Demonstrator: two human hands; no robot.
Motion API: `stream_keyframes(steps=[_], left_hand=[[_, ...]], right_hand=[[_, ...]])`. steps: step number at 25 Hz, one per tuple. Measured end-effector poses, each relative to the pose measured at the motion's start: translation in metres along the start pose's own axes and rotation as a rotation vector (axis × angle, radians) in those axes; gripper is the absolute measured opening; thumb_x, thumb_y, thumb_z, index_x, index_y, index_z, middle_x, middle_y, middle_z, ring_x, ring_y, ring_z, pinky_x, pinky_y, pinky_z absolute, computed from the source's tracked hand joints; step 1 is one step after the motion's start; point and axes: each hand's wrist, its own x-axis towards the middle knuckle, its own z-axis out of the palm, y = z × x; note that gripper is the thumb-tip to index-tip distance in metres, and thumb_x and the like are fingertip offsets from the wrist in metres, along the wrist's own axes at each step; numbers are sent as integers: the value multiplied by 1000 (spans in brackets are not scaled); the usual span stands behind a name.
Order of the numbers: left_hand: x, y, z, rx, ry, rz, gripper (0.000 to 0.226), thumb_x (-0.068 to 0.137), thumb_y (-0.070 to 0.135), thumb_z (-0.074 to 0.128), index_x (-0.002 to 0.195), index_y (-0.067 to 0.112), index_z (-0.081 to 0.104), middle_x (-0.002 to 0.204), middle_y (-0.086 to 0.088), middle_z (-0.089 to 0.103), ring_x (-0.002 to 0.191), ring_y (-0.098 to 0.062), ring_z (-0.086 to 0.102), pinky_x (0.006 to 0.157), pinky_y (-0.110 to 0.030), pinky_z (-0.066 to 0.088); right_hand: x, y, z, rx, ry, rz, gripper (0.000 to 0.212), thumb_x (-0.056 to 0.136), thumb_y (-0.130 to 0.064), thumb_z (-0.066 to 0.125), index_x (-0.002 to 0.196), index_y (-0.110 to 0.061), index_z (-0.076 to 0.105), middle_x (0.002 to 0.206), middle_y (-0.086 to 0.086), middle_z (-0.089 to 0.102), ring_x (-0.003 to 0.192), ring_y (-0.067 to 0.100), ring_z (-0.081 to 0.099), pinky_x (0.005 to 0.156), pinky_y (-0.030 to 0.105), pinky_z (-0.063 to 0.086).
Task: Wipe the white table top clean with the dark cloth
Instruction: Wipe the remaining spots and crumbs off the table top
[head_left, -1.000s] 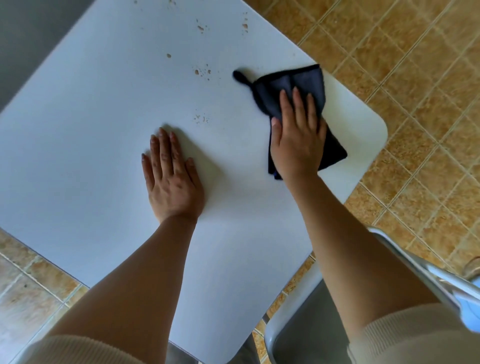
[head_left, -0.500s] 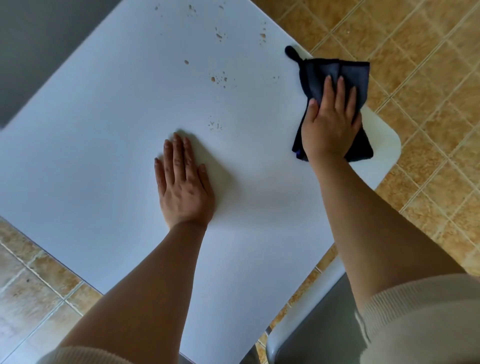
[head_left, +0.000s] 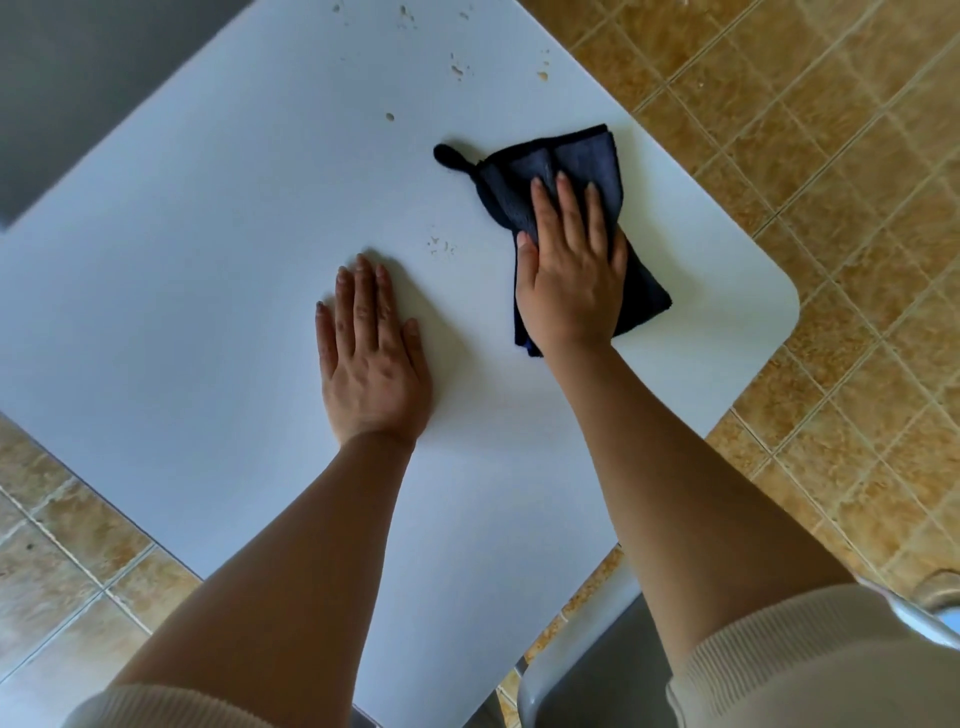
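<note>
1 flat right hand (head_left: 571, 283) presses dark cloth (head_left: 579, 156) on white table (head_left: 208, 270).

The right hand (head_left: 571, 280) covers the middle of the cloth (head_left: 582, 156), so I cannot see the fabric or table (head_left: 208, 260) under the palm. Just left of that grip, pale specks (head_left: 440, 247) are too small to identify. Beyond the grip, the table's far corner runs off the top edge. Nearer me, a chair (head_left: 587, 680) is cropped at the bottom.

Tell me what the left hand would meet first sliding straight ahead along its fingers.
The left hand would cross bare white table top, then probably meet the lone brown crumb.
</note>
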Motion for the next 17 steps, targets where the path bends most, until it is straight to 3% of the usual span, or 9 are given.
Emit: stream_keyframes(steps=[7, 12, 17], left_hand=[[0, -7, -11, -105, -29, 43, 58, 102, 35, 14, 154, 8, 15, 162, -5, 12, 150, -16, 6, 122, -35, 2], [8, -61, -28, -80, 4, 87, 58, 102, 33, 16, 153, 6, 17, 161, -8, 14, 149, -19, 10, 122, -37, 5], [19, -105, -29, -11, 5, 88, 58, 102, 34, 19, 153, 6, 18, 161, -9, 16, 149, -21, 12, 122, -44, 5]], right_hand=[[-32, -56, 2, 9, 6, 195, 50, 103, -40, 39, 151, -26, 41, 159, -3, 37, 148, 25, 31, 115, 49, 30], [-55, -110, 9, 43, 18, 77, 49, 103, -39, 40, 150, -26, 44, 156, -2, 42, 146, 25, 35, 114, 48, 33], [-114, -86, -5, -14, 18, -16, 48, 105, -40, 38, 151, -28, 42, 158, -4, 40, 147, 22, 35, 111, 45, 35]])
